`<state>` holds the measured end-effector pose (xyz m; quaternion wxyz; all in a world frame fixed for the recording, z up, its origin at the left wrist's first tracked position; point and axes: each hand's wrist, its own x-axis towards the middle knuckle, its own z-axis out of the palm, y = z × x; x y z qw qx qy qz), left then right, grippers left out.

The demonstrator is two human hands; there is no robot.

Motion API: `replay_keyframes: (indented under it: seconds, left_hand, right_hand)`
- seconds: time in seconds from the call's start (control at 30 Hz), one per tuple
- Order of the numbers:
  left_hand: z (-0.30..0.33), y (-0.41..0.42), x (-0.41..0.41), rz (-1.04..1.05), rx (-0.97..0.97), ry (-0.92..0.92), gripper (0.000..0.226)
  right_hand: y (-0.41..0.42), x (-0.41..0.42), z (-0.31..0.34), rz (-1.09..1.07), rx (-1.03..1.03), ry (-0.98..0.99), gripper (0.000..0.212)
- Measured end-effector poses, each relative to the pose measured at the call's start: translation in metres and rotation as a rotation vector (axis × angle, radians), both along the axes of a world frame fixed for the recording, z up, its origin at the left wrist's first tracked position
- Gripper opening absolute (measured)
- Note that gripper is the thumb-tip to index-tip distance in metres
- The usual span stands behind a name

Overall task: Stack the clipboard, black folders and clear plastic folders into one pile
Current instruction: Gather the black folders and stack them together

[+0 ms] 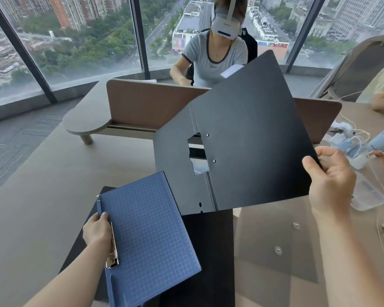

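My right hand pinches the right edge of a black folder and holds it tilted in the air above the table. My left hand grips the left edge of a blue grid-patterned clipboard, just above its metal clip. The clipboard lies partly over a second black folder flat on the table. Clear plastic folders with metal snaps lie on the table to the right, under my right forearm.
The grey table has a brown divider panel across its far side. A person wearing a headset sits behind it. Cables, small devices and a clear pouch clutter the right side. Another person's arm shows at far right.
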<state>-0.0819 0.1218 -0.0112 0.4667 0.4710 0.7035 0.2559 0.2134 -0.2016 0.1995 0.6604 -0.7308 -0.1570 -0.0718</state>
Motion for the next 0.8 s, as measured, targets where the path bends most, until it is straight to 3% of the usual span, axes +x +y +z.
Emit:
replay_keyframes:
  seconds: [0.17,0.43,0.8]
  left_hand:
    - [-0.003,0.006,-0.003,-0.033,0.028,0.063,0.022]
    - [-0.011,0.003,0.007,-0.137,0.034,0.124,0.025]
    - [-0.036,0.015,0.004,-0.313,-0.092,0.324,0.022]
  right_hand:
    - [0.001,0.002,0.008,0.037,-0.003,-0.018,0.025]
    - [0.012,-0.009,-0.003,0.109,0.0,0.073,0.009]
    - [0.024,-0.021,-0.012,0.127,0.071,0.171,0.036]
